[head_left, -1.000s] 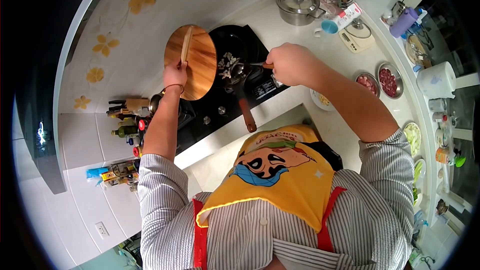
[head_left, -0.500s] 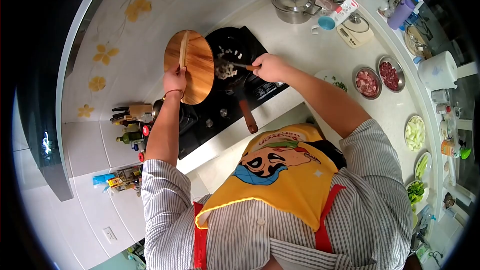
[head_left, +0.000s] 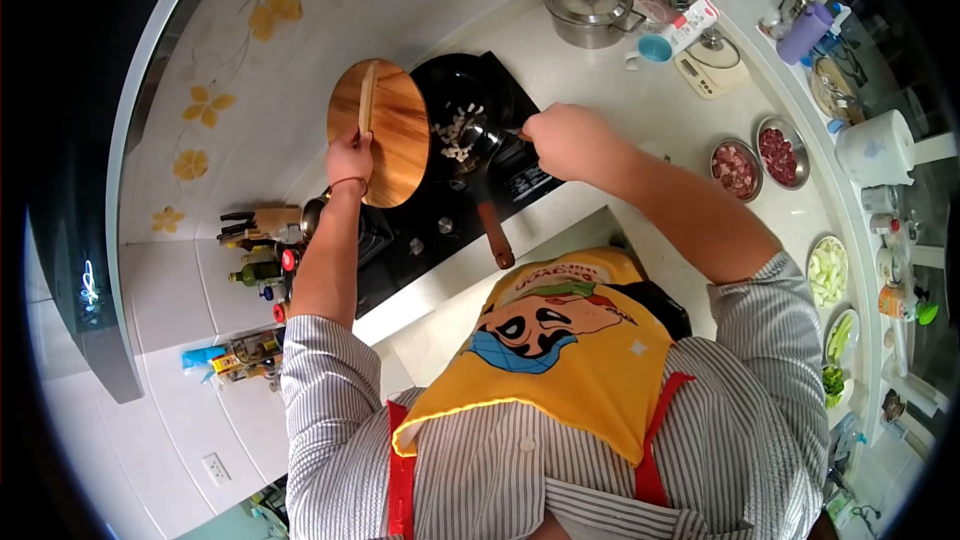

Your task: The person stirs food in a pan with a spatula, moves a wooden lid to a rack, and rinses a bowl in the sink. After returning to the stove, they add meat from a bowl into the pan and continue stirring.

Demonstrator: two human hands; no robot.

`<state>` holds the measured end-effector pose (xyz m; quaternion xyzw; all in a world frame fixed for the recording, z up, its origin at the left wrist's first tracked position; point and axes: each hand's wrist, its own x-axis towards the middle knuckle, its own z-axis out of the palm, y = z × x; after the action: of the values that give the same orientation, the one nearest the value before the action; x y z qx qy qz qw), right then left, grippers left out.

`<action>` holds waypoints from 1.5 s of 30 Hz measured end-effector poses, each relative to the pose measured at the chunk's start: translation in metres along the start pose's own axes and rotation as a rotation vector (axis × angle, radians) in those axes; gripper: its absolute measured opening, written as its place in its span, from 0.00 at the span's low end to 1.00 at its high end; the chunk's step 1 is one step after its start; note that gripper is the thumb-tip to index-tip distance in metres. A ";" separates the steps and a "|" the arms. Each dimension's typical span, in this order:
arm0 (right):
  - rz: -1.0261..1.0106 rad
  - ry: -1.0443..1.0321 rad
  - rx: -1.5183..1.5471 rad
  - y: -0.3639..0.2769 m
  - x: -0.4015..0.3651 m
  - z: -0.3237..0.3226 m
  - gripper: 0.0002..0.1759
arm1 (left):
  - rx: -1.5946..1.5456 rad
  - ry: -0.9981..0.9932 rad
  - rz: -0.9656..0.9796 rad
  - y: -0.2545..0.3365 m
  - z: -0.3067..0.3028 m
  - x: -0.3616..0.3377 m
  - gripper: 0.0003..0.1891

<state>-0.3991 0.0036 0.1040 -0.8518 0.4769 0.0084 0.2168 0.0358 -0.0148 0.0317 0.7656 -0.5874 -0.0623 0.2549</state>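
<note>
My left hand [head_left: 349, 159] is closed around the pale bar handle of a round wooden lid [head_left: 400, 135]. The lid is tilted up on the left side of a black wok [head_left: 455, 73], hiding part of it. My right hand [head_left: 568, 143] grips the handle of a spatula [head_left: 483, 137], whose shiny metal head is inside the wok. Small whitish chopped pieces [head_left: 458, 130] are spread over the wok's bottom, left of the spatula head. The wok's wooden handle [head_left: 494, 234] points toward me over the front of the black stove [head_left: 425, 250].
On the counter to the right are a lidded steel pot [head_left: 588, 15], a blue cup [head_left: 655, 48], a kitchen scale [head_left: 711, 73], two bowls of raw meat [head_left: 735, 170] and plates of cut vegetables [head_left: 828, 272]. Knives [head_left: 240, 227] and bottles [head_left: 262, 272] stand left of the stove.
My right hand has moved a little right with the spatula, its head now turned and shining. The whitish pieces are more spread out. My left hand and the lid have barely moved.
</note>
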 end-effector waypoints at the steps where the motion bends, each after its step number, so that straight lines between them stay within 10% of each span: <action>1: 0.001 0.001 0.002 -0.001 0.006 0.006 0.09 | 0.001 -0.001 0.002 0.006 -0.002 -0.001 0.15; 9: 0.171 0.224 0.663 0.011 0.054 0.103 0.16 | -0.058 -0.022 0.021 0.011 -0.009 -0.006 0.14; 22: -0.032 -0.045 0.042 -0.024 -0.033 -0.029 0.08 | 0.078 -0.040 -0.031 0.006 -0.008 -0.006 0.18; 30: 0.113 0.247 0.474 0.007 0.037 0.065 0.13 | 0.020 -0.016 0.030 -0.004 -0.008 -0.008 0.15; 37: 0.148 0.102 0.799 0.023 0.061 0.107 0.19 | 0.003 0.004 -0.027 0.006 -0.019 -0.015 0.16; 45: 0.002 -0.025 0.108 0.002 -0.002 -0.034 0.13 | 0.034 0.002 -0.049 0.000 -0.022 -0.019 0.16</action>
<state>-0.4083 -0.0082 0.1345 -0.8382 0.4748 -0.0067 0.2684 0.0390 0.0097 0.0469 0.7841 -0.5690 -0.0580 0.2409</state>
